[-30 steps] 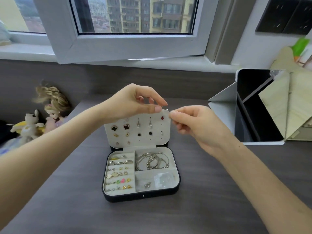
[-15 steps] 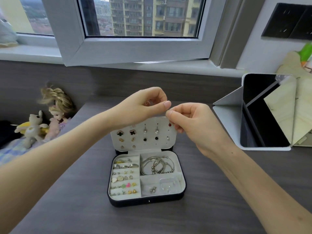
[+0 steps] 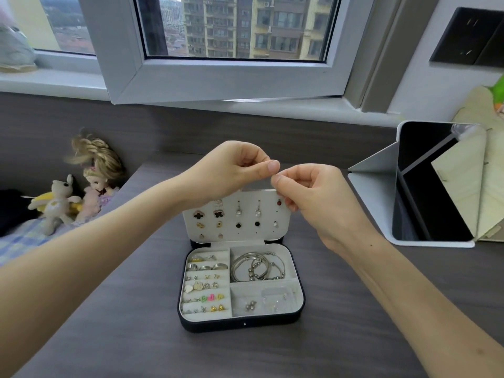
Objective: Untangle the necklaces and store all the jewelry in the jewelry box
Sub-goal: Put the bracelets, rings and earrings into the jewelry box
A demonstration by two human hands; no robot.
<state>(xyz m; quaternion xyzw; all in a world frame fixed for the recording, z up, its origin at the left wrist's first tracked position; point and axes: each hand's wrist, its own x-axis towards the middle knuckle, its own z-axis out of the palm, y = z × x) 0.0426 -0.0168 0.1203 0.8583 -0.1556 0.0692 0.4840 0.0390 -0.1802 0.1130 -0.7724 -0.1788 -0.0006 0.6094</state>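
A dark jewelry box (image 3: 240, 324) lies open on the grey-brown desk. Its upright lid panel (image 3: 259, 230) carries several stud earrings. The left slots hold rings and small studs (image 3: 204, 285). Silver bangles (image 3: 256, 266) fill the top right compartment, and beads and a clear bag (image 3: 275, 298) lie in the lower right one. Above the lid, my left hand (image 3: 234, 170) and my right hand (image 3: 308, 197) meet fingertip to fingertip. Each pinches thumb against forefinger on something tiny that the fingers hide. No necklace is visible.
A tablet in a white folding case (image 3: 425, 192) stands at the right, with a wooden piece (image 3: 485, 173) behind it. A doll (image 3: 98, 173) and a plush toy (image 3: 57, 200) lie at the left. An open window sash (image 3: 218, 75) juts over the desk's back edge.
Both hands stayed together above the lid, with the fingertips drawing closer. The small pale piece seen between them a second ago is now hidden. The camera tilted slightly.
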